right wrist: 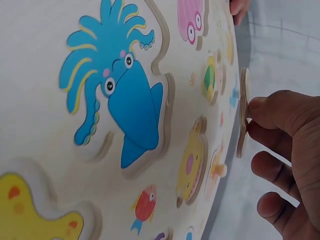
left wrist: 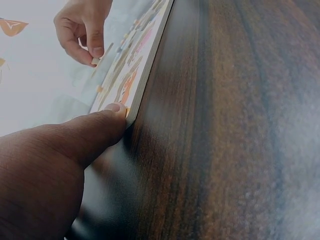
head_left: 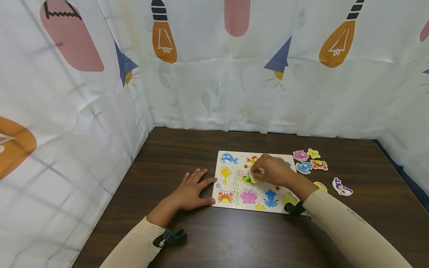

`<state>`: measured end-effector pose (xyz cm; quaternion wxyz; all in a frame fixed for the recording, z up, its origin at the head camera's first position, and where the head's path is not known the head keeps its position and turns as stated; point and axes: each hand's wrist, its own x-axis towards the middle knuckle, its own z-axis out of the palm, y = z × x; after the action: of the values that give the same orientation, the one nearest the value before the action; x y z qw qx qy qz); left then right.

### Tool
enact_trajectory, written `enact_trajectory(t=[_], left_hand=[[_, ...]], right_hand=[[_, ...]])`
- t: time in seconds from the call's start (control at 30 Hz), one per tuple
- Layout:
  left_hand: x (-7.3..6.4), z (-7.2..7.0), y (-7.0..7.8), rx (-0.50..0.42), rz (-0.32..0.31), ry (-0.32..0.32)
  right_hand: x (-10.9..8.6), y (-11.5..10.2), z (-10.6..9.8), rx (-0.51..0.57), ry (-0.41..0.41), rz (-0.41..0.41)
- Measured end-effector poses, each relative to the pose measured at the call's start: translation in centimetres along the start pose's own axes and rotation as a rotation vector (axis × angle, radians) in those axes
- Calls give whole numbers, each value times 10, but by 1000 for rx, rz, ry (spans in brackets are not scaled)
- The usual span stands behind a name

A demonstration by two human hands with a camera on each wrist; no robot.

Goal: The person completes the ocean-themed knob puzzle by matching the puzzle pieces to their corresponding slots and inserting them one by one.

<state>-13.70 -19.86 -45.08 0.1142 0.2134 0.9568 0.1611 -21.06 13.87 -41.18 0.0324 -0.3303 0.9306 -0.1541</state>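
Observation:
A pale wooden puzzle board (head_left: 241, 158) with printed sea animals lies on the table. My right hand (head_left: 273, 171) is over its middle, thumb and finger pinching a thin wooden puzzle piece (right wrist: 243, 95). The piece is seen edge-on in the right wrist view, so its picture is hidden. Below it on the board show a blue squid recess (right wrist: 132, 110) and a yellow fish-like recess (right wrist: 190, 170). My left hand (head_left: 191, 191) rests with fingers spread at the board's left edge, its thumb touching the lower left corner near the orange crab picture (head_left: 225, 197).
Right of the board lie loose pieces: a pink one (head_left: 301, 155), a yellow star-like one (head_left: 313, 153), a blue one (head_left: 303, 167), an orange crab (head_left: 319, 165) and a purple one (head_left: 342, 187). My right forearm partly covers a yellow piece (head_left: 321, 185). Printed cloth (head_left: 214, 93) hangs behind the brown table (head_left: 187, 149).

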Motion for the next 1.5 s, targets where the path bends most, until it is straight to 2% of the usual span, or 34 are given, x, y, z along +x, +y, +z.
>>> enact_trajectory(t=[0.2,0.53,0.87,1.2,1.5], left_hand=[[1,-1,1,10,-16,-20],[0,-1,2,9,-14,-17],[0,0,1,11,-19,-16],[0,0,1,12,-16,-13],[-1,0,1,12,-13,-8]], right_hand=[[7,-4,4,13,-10,3],[16,-12,9,12,6,-45],[24,-23,16,43,1,-42],[33,-30,23,16,37,-92],[39,-37,26,-17,39,-93]])
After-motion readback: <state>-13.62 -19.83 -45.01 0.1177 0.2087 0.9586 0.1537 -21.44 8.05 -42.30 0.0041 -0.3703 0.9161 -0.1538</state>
